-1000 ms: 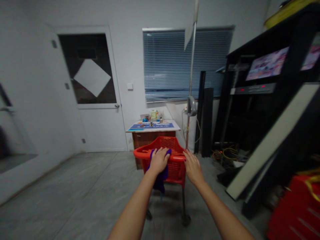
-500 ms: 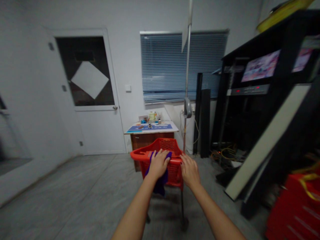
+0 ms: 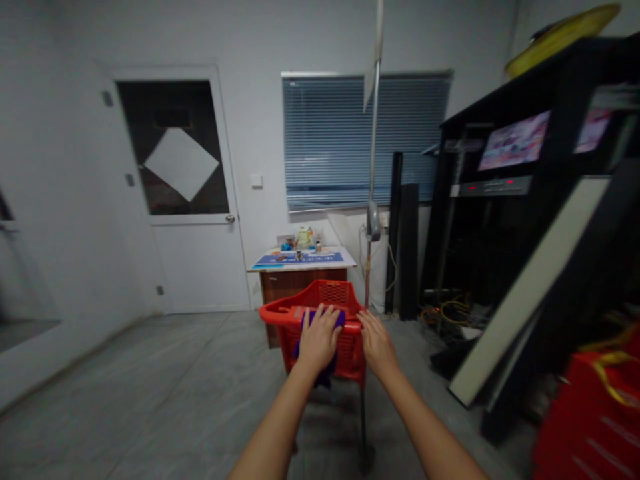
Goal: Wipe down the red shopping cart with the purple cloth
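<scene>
A red plastic shopping cart (image 3: 285, 315) stands in front of me, its handle side facing me. Over the handle bar hangs a purple cloth (image 3: 341, 320), its lower end dangling behind my wrist. My left hand (image 3: 319, 340) presses the cloth against the bar, fingers fanned and curving over the top, with part of the cloth hidden under the palm. At the right end of the bar, my right hand (image 3: 379, 343) grips the cart, fingers together over the rim; its thumb is hidden.
Beyond the cart is a small table (image 3: 305, 260) with little items on it. A metal pole (image 3: 374, 153) rises behind the cart. To the right are a black rack (image 3: 565, 87), leaning boards (image 3: 530, 287), cables (image 3: 445, 313) and a red bag (image 3: 575, 413). A white door (image 3: 200, 267) is at the left.
My view has tilted up slightly. The fingers of my left hand have spread more over the cloth, and its hanging end sits a little higher. My right hand stays at the bar's end.
</scene>
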The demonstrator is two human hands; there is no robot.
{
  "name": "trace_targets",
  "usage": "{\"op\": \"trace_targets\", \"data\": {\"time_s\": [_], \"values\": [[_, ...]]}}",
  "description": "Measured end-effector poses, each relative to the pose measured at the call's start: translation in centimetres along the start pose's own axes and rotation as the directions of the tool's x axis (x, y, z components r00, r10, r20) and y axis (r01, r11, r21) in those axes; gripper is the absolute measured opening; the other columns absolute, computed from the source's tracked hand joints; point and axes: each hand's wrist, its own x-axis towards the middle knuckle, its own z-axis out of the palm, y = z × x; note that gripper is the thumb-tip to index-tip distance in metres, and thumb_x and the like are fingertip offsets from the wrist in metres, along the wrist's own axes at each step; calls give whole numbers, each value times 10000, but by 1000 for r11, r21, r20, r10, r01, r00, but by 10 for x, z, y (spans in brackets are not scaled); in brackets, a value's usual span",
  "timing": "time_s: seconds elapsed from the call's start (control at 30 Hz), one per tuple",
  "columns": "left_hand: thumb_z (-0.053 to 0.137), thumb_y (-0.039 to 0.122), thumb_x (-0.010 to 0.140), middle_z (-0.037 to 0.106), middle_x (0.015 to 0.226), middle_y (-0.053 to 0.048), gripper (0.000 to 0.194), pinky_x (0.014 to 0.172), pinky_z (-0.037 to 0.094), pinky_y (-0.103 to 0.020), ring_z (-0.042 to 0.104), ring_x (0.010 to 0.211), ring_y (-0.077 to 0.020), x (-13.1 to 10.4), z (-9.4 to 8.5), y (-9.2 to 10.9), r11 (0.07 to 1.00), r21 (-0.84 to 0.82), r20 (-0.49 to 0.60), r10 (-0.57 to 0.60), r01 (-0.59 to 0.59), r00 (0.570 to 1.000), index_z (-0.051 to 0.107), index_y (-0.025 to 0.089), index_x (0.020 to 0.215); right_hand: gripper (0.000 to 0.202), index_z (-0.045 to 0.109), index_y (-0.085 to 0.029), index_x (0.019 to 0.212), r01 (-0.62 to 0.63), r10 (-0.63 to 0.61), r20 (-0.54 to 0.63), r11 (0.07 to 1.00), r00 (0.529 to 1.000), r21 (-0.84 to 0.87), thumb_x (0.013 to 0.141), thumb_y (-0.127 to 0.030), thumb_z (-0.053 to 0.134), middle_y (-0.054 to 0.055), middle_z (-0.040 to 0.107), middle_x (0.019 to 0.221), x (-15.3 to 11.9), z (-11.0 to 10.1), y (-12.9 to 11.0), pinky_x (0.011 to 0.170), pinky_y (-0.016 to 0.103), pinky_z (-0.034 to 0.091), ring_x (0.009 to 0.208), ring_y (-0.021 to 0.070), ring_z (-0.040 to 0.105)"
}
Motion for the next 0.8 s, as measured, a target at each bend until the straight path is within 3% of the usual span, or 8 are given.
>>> {"op": "trace_targets", "data": {"time_s": [0.13,0.27,0.37,0.43,0.53,0.63,0.8], "values": [[405,293,978,481,1456,-24,398,1176,140,-550,331,1402,-258,-2,9,3,989,30,-111,-142,146,984,489,262,1366,439,605,-161,1246,10,-10,-38,1000,999,-8,987,-254,263,98,624,1276,0,7,1,1092,470,372,1264,210,506],[412,313,977,495,1443,-17,397,1174,160,-544,336,1400,-246,-2,16,22,997,15,-84,-68,70,994,494,274,1363,455,602,-141,1250,-8,8,-47,1000,999,-8,986,-241,245,113,633,1258,1,10,0,1086,481,375,1260,222,510],[406,336,981,505,1435,-9,400,1174,163,-541,350,1394,-234,0,13,23,1000,-2,-45,5,-5,999,482,293,1371,443,604,-151,1251,-6,5,-39,1000,999,-11,982,-237,264,103,629,1268,1,6,0,1092,472,369,1255,221,515],[405,336,982,503,1437,-6,398,1173,155,-546,352,1393,-239,1,10,15,1000,3,-45,-1,2,999,485,296,1369,431,606,-158,1253,0,-1,-34,1000,999,-15,980,-239,282,96,625,1275,2,3,0,1093,460,369,1253,217,516],[392,314,984,503,1436,-21,398,1172,136,-559,355,1390,-261,1,7,3,995,23,-92,-99,101,991,492,273,1367,428,607,-160,1252,0,-1,-41,1000,999,-20,977,-235,289,97,630,1268,2,3,-2,1089,453,377,1243,213,525],[390,291,981,501,1438,-34,400,1171,135,-565,358,1385,-276,1,10,3,986,24,-119,-163,167,979,502,251,1363,434,615,-170,1242,0,-1,-50,1000,999,-14,970,-231,283,93,643,1248,1,7,-6,1082,459,385,1235,210,531],[417,318,973,480,1457,-27,419,1179,138,-546,323,1405,-251,0,18,22,999,-10,-59,-37,36,998,469,278,1387,446,608,-158,1245,-10,10,-47,1000,999,-5,974,-230,261,91,645,1243,1,8,-7,1073,461,395,1229,209,535]]}}
